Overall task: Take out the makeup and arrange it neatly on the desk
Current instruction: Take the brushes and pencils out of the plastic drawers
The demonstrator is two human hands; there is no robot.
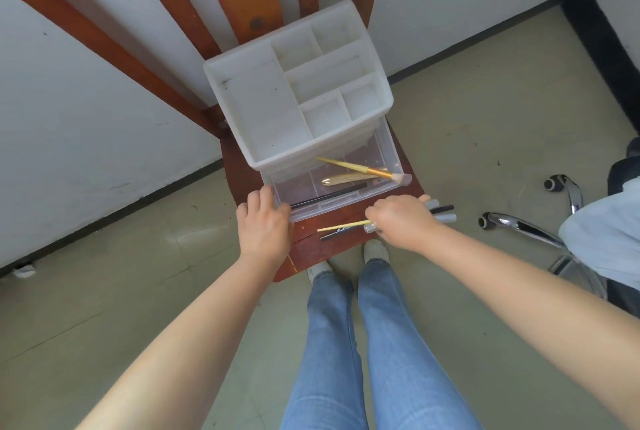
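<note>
The right hand [403, 221] is grasping a bundle of makeup sticks [441, 214] over the near right edge of the wooden chair seat [322, 249], with a yellow stick [341, 226] poking out leftward. The left hand [266, 227] is gripping the near left corner of the open clear drawer [388, 149], where a gold brush [363, 170] and a black pencil [329, 194] are lying. The white organizer [263, 107] is sitting toward the seat's far edge.

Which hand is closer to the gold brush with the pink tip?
Right. The right hand sits just below the gold brush tip; the left hand grips the clear drawer corner, farther away.
</note>
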